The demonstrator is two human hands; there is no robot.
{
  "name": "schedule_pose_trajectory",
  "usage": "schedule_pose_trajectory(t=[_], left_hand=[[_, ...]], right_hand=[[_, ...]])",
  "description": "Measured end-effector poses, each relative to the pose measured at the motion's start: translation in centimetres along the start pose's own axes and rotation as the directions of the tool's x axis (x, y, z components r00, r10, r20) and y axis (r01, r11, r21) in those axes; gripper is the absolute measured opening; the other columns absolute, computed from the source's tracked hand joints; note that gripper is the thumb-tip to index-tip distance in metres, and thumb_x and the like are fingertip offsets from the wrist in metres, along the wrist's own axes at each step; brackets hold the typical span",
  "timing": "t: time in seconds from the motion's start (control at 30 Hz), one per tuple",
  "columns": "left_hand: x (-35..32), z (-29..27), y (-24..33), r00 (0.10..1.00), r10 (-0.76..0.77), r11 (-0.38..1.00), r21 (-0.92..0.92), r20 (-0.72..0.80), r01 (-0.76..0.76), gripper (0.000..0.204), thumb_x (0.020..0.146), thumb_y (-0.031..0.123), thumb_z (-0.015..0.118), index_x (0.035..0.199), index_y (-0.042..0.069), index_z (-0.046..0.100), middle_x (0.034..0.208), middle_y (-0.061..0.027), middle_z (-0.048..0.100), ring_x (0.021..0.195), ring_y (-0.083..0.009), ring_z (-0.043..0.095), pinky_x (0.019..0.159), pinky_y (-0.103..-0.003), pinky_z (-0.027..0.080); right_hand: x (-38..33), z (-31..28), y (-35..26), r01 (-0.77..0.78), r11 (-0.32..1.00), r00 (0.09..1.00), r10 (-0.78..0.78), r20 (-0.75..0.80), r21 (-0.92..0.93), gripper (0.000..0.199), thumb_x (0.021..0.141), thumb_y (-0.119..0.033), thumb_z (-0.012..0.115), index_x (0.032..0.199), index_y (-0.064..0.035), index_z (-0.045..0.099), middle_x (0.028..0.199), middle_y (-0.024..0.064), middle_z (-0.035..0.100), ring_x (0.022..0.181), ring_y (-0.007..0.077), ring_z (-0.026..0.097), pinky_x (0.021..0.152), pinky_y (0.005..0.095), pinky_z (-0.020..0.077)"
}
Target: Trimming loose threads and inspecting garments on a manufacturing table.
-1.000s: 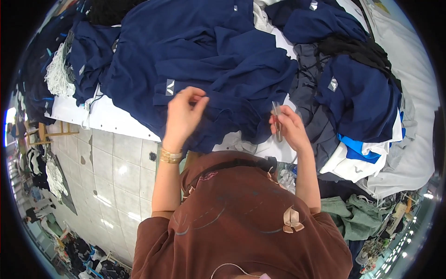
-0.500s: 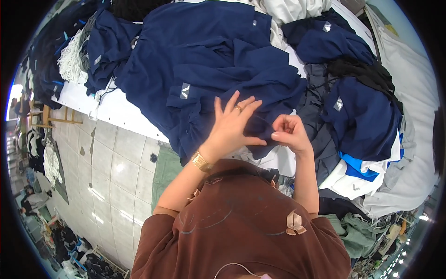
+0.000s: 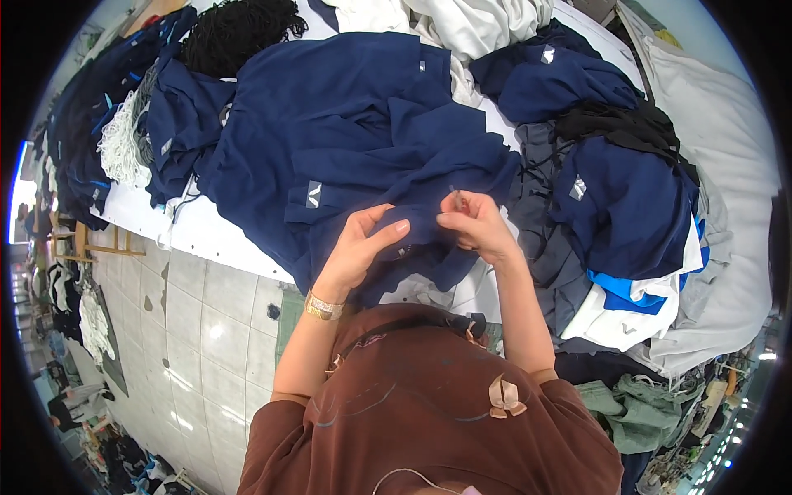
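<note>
A large navy garment [image 3: 322, 99] with a small silvery patch [image 3: 314, 195] lies spread and rumpled in front of me. At its near edge my left hand [image 3: 360, 247] is closed on the fabric, thumb on top and fingers partly under a fold. My right hand [image 3: 481, 229] pinches a small, thin greyish piece [image 3: 458, 198] at the right end of that fold. Its kind is too small to make out. The navy cloth is raised between my two hands.
A folded navy garment [image 3: 619, 219] lies on white and blue cloth at right, beside dark grey garments [image 3: 532, 223]. Black cords [image 3: 239, 37] and white cords [image 3: 124, 148] are bundled at left on the white table [image 3: 223, 235]. White cloth [image 3: 487, 25] is heaped at the back.
My left hand has gone from spread fingers to gripping the fabric, moving lower left. My right hand has moved slightly left and up, and the greyish piece now shows in it.
</note>
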State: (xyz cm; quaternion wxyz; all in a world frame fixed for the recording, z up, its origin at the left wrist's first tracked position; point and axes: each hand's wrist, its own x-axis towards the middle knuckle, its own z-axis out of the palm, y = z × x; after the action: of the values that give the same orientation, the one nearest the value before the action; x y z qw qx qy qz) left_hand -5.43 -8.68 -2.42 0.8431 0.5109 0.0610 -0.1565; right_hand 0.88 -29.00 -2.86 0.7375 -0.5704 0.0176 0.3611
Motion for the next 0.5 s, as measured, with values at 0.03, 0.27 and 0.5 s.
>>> schedule_pose_trajectory(t=[0.03,0.27,0.5], left_hand=[[0.1,0.1,-0.1,1.0,0.006,0.998,-0.055,-0.019,-0.007,0.015,0.088,0.012,0.061,0.098,0.001,0.062,0.089,0.0,0.065,0.076,-0.004,0.057,0.069,-0.018,0.045],[0.6,-1.0,-0.9,0.998,0.028,0.963,-0.264,-0.063,-0.044,0.019,0.091,0.013,0.055,0.105,0.001,0.059,0.097,-0.0037,0.066,0.085,-0.0094,0.063,0.079,-0.022,0.049],[0.8,-1.6,-1.2,0.989,0.103,0.983,-0.139,-0.109,-0.117,0.017,0.093,0.016,0.051,0.101,0.003,0.059,0.096,-0.001,0.065,0.084,-0.0072,0.062,0.077,-0.02,0.048]], right_hand=[[0.3,0.5,0.1,0.013,0.988,0.999,-0.018,-0.03,-0.154,0.015,0.079,-0.011,0.07,0.081,-0.0052,0.056,0.059,-0.0059,0.046,0.046,0.0019,0.038,0.041,0.0189,0.0264],[-0.5,2.0,-0.6,0.414,0.576,0.784,-0.619,-0.045,-0.705,0.024,0.092,-0.016,0.053,0.11,-0.0016,0.057,0.085,0.0057,0.06,0.075,0.0125,0.056,0.07,0.0259,0.0447],[-2.0,4.3,-2.5,0.378,0.345,0.737,-0.674,0.053,-0.859,0.029,0.086,-0.028,0.059,0.105,-0.0067,0.059,0.075,0.0107,0.059,0.068,0.0273,0.058,0.06,0.0361,0.045]])
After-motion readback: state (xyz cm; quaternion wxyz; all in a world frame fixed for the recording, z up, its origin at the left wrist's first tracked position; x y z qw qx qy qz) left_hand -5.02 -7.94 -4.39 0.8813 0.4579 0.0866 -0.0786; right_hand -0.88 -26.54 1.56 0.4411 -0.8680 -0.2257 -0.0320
